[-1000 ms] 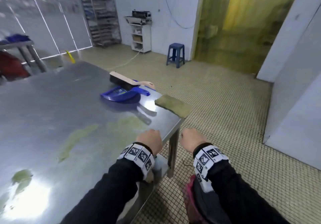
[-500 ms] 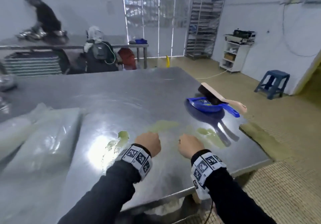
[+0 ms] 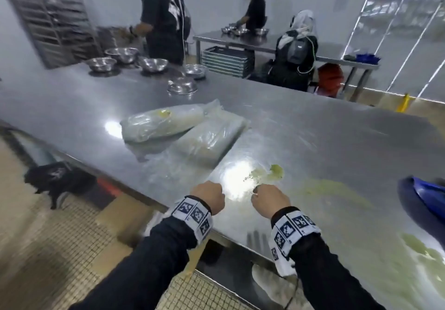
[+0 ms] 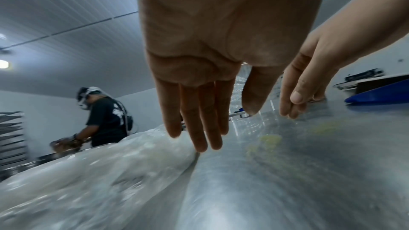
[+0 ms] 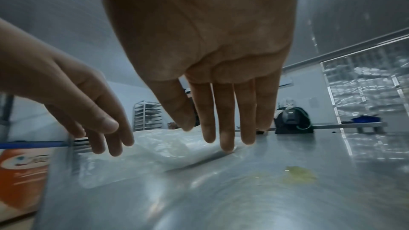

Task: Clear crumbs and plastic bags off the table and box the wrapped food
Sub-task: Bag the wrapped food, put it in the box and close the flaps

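Note:
Two plastic-wrapped food packs lie side by side on the steel table point(image 3: 313, 129): a rounded one point(image 3: 163, 124) and a flatter one point(image 3: 209, 141). Loose clear plastic point(image 4: 88, 172) spreads in front of them. My left hand point(image 3: 208, 196) and right hand point(image 3: 269, 200) hover over the table's near edge, empty, just short of the packs. In the wrist views the fingers point(image 4: 199, 120) point(image 5: 221, 120) hang straight above the plastic point(image 5: 166, 148). Yellow-green crumbs and smears point(image 3: 272, 173) point(image 5: 298, 175) lie right of the hands. A blue dustpan point(image 3: 426, 199) sits at the far right.
Several steel bowls point(image 3: 154, 64) stand at the table's far left. Three people work or sit behind, near a second steel table point(image 3: 265, 42). A tray rack point(image 3: 48, 16) stands at the back left. A black bag point(image 3: 57, 177) lies on the floor. An orange carton point(image 5: 20, 172) is at my left.
The view has swung left from the table's corner to the wrapped packs. Both hands moved from the corner to over the table beside the plastic. The dustpan now lies at the right edge.

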